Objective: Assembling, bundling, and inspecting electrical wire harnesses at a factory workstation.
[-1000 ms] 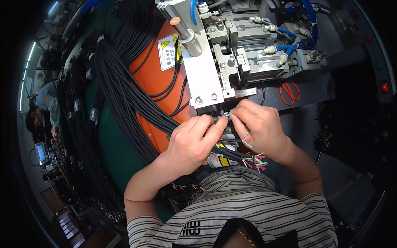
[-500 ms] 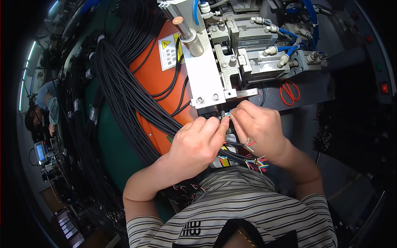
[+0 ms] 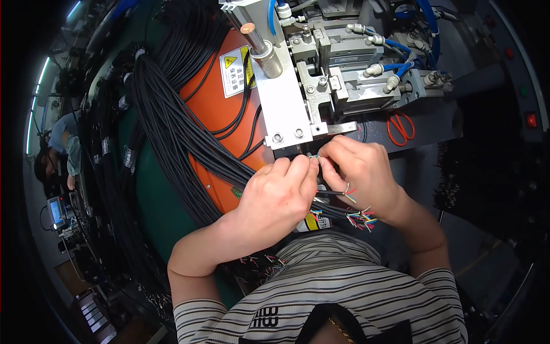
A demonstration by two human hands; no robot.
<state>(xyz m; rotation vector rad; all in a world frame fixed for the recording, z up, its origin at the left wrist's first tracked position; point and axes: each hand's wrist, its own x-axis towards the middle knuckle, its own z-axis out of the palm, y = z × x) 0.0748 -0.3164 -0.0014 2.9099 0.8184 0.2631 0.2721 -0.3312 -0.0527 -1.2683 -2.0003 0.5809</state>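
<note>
My left hand [image 3: 279, 192] is closed, its thumb and fingertips pinching the thin coloured wires [image 3: 314, 157] at a cable end. From the other side my right hand [image 3: 358, 172] pinches the same wires, fingertips almost touching the left ones. The exact grip is partly hidden by the fingers. Just beyond the fingertips stands the metal front plate of a machine [image 3: 286, 114]. Below the hands, several black cables [image 3: 338, 210] end in stripped red, blue, yellow and white wires [image 3: 361, 219]. A further cable end with splayed wires [image 3: 349, 193] sticks out beside my right palm.
A thick bundle of black cables [image 3: 166, 114] lies over an orange surface [image 3: 223, 143] at the left. Red-handled scissors [image 3: 400, 129] rest right of the machine. Pneumatic cylinders with blue hoses [image 3: 395, 71] fill the far side. Another person [image 3: 63, 140] sits at the far left.
Both hands stay at the machine's front with small finger movements. The left hand has shifted slightly, and the loose cable ends below have moved a little to the right and up.
</note>
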